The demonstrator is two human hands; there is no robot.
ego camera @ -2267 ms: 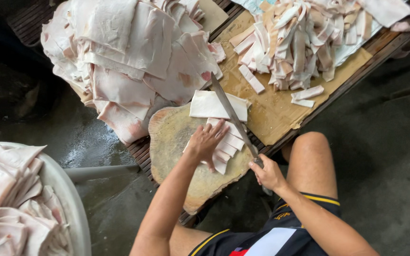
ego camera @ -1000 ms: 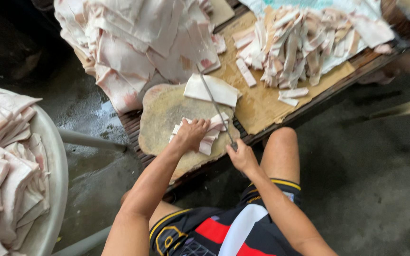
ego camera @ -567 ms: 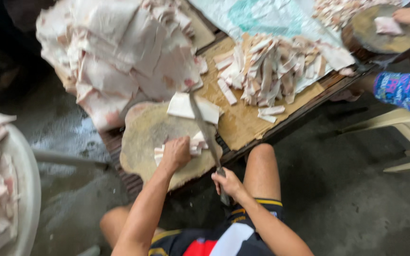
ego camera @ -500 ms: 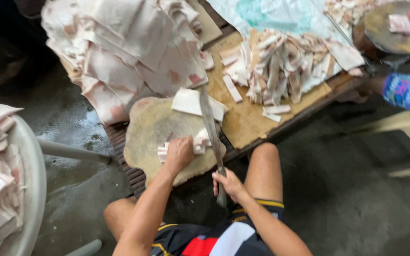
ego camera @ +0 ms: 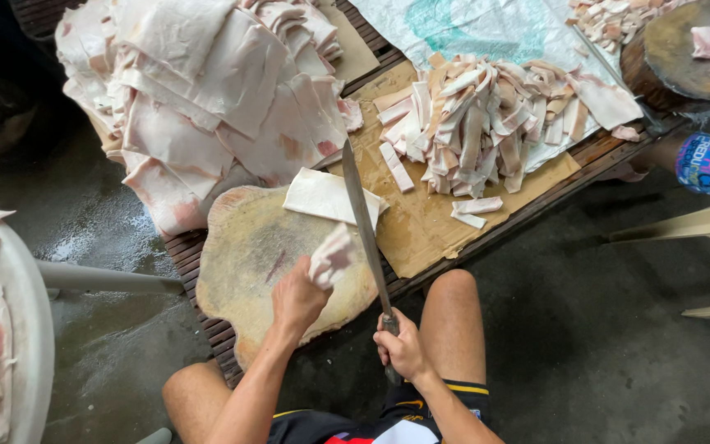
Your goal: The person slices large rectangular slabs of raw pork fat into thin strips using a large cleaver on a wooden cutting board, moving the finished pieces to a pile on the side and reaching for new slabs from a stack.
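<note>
Pink and white strips of raw meat [ego camera: 332,256] are bunched in the person's left hand [ego camera: 297,298], whose fingers are wrapped around them, just above the big round wooden chopping board [ego camera: 256,255]. The right hand [ego camera: 403,349] has its fingers closed tight around the handle of a long grey knife [ego camera: 363,226]. The blade lies across the board, right next to the strips. A flat pale slab of meat [ego camera: 318,196] waits at the far edge of the board. Beyond it sits a heap of cut strips on brown cardboard [ego camera: 478,123], and a big pile of uncut sheets [ego camera: 199,90].

I think the blade is very near the left hand, so a slip on the wet meat could cut a finger. The bare knee [ego camera: 454,312] is close to the knife too.
</note>
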